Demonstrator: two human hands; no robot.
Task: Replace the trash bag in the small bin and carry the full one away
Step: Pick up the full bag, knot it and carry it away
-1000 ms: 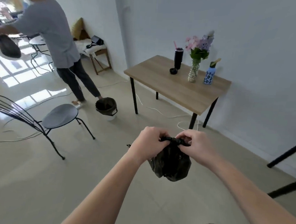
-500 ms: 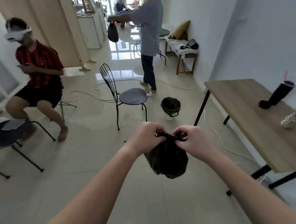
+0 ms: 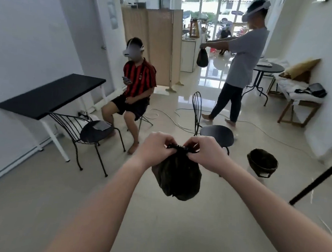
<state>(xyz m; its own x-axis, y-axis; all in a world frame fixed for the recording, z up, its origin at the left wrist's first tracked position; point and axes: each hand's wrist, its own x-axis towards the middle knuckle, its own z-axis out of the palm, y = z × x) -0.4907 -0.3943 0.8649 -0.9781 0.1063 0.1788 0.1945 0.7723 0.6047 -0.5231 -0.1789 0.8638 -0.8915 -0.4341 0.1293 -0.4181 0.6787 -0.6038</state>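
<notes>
Hanging in mid-air at the centre of the view, the full trash bag (image 3: 179,178) is held up in front of the person by its bunched neck. The left hand (image 3: 155,148) grips the neck from the left with its fingers curled round the gathered plastic, and the right hand (image 3: 206,154) pinches it from the right, so the two hands almost meet over the top of the bag. The small bin (image 3: 256,167) stands on the floor to the right, a little farther off, with dark plastic lining it. Just beyond the hands is a black chair (image 3: 216,133), and a second chair (image 3: 93,134) stands to the left beside a black table (image 3: 51,96) set against the left wall. A seated person (image 3: 137,84) in a red and black striped shirt wears a headset and looks at a phone. Farther right, a standing person (image 3: 244,58) in a grey shirt holds out another dark bag (image 3: 202,58). Cables (image 3: 181,115) trail across the shiny floor.
</notes>
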